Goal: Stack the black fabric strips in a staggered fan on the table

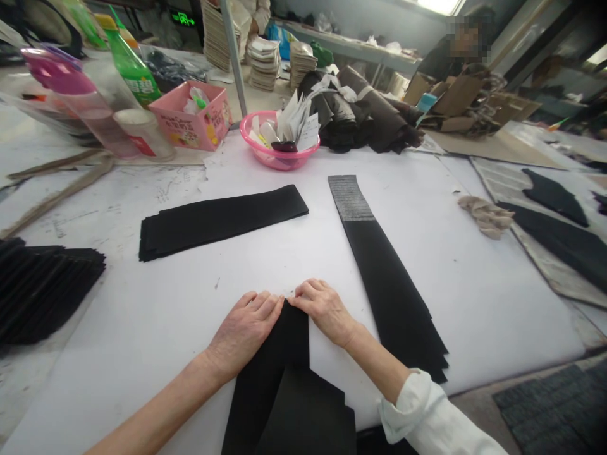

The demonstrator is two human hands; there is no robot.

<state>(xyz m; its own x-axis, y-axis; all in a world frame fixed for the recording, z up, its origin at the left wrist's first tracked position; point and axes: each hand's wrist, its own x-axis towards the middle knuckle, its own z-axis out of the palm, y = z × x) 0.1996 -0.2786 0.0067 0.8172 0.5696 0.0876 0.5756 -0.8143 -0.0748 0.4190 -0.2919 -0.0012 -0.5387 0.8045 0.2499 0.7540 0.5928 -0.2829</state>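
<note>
My left hand (250, 325) and my right hand (325, 308) meet at the far end of a black fabric strip (294, 341) on the white tabletop. Fingertips of both hands pinch its top edge from either side. The strip runs back toward me, and a folded-over or second black piece (308, 417) overlaps its near part. To the right lies a stack of long black strips (393, 284) with a grey patterned band at its far end. Another stack of black strips (222, 221) lies crosswise beyond my left hand.
At the left edge sits a thick pile of black pieces (42, 291). Along the back stand a pink basin (279, 158) of papers, a pink box (190, 120), bottles and dark fabric rolls (351, 114). A crumpled beige cloth (486, 216) lies right. A person (446, 50) is behind.
</note>
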